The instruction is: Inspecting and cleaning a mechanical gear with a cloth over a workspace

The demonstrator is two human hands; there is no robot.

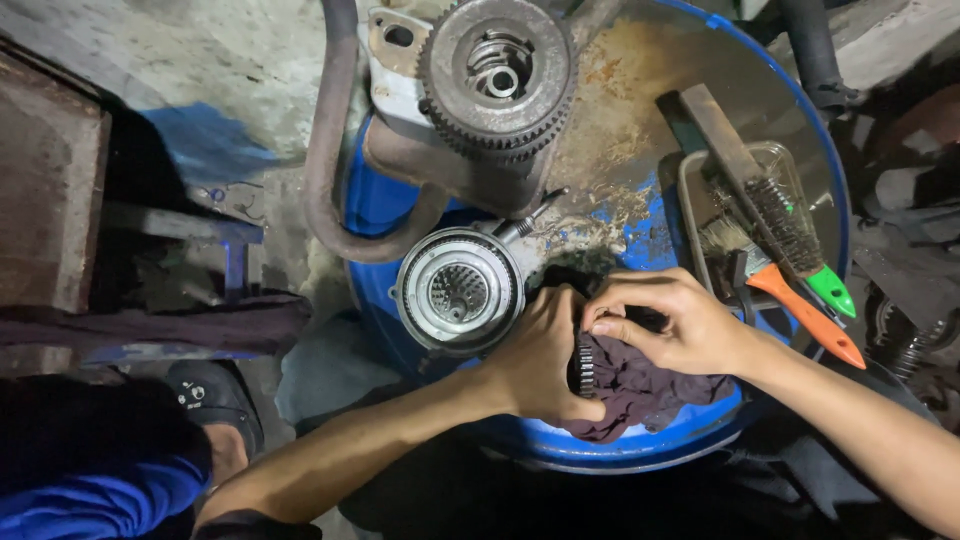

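While a small gear (585, 362) was gripped by the left hand (545, 350), a dark rag (650, 385) was pinched by the right hand (665, 320) near the blue drum's edge (640, 450).

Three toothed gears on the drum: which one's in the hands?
The small dark gear, edge-on against the dark rag, gripped by the left hand. The big rusty gear and silver round part lie untouched behind.

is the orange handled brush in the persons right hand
No, the orange-handled brush lies in the tray on the blue drum, while the right hand pinches the dark rag.
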